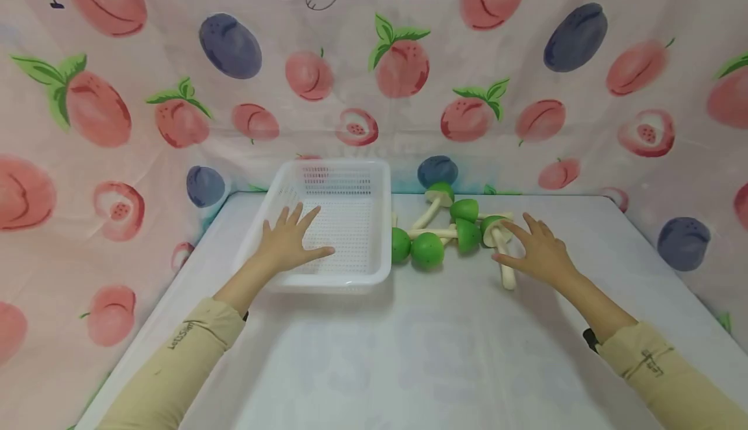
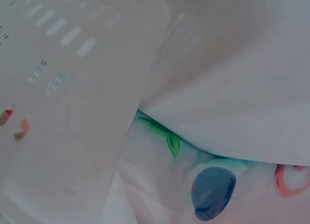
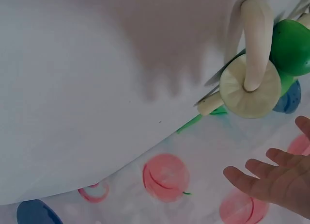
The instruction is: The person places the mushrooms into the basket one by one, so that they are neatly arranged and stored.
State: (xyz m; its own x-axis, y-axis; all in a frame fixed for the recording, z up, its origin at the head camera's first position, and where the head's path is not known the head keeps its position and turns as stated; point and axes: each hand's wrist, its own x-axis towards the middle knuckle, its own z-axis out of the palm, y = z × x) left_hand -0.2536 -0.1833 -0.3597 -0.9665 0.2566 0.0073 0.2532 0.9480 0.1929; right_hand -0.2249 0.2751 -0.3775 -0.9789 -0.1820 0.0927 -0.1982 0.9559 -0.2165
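Right of the white basket [image 1: 386,222], green-capped mushrooms [image 1: 428,250] are lying bunched, and the right hand [image 1: 543,251], splayed and empty, is hovering near the rightmost stem [image 1: 507,274], probably best pinched gently, while the left hand [image 1: 286,245], likewise splayed and gripping nothing, is hanging over the basket.

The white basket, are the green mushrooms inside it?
No, the green mushrooms lie on the table, to the right of the white basket in the head view.

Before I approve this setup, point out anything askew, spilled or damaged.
Nothing looks spilled or visibly damaged. The green-capped mushrooms lie jumbled beside the white basket, stems pointing different ways: slightly untidy, nothing worse.
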